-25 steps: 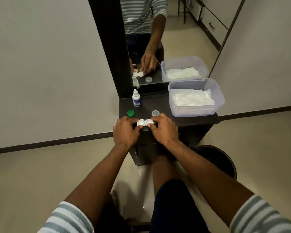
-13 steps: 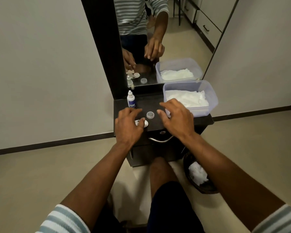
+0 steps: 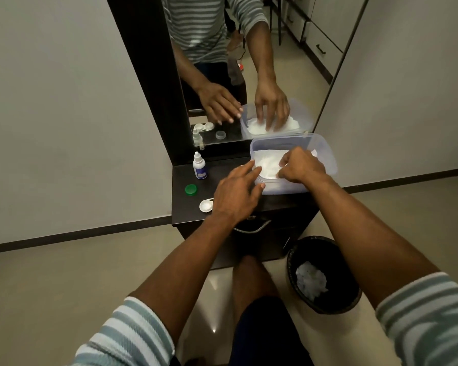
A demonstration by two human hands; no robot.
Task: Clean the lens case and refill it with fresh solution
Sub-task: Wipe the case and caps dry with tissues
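Working from the largest item down: we note the dark vanity top (image 3: 222,171) under the mirror (image 3: 249,62), with a black waste bin (image 3: 325,276) on the floor at 5 o'clock from it, holding crumpled white tissue. At 2 o'clock on the top sits a clear plastic tub (image 3: 325,154) of white tissues (image 3: 267,162).

Our right hand (image 3: 299,165) is inside the tub, fingers curled and pinching the top tissue. Our left hand (image 3: 237,192) rests with fingers nearly straight and loosely spread against the tub's near-left wall, gripping nothing; we judge it is steadying the tub.

A small dropper bottle of solution (image 3: 199,166) stands upright at 11 o'clock. A green cap (image 3: 191,189) lies at 9 o'clock, apart from the bottle.

The lens case (image 3: 206,206) lies at 8 o'clock near the front edge, partly hidden by our left wrist; one open white well shows. A second cap is not visible directly.

Handling judgement: the case is light, rigid plastic, likely slippery if wet. We would pinch it at the bridge between wells, or by the rims, while wiping with tissue.
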